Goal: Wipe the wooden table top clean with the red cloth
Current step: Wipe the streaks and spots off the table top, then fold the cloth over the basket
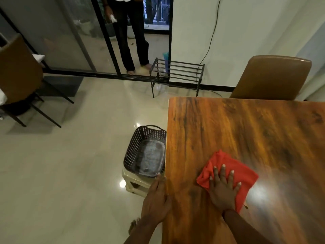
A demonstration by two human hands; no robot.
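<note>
The wooden table top fills the right half of the view, glossy with dark grain. A red cloth lies spread on it near the left front corner. My right hand presses flat on the cloth, fingers spread, palm down. My left hand rests on the table's left edge, fingers together and curled over the rim, holding nothing else.
A dark plastic basket sits on a low cream stool just left of the table. A brown chair stands at the far side. A black metal rack, another chair and a standing person are farther off.
</note>
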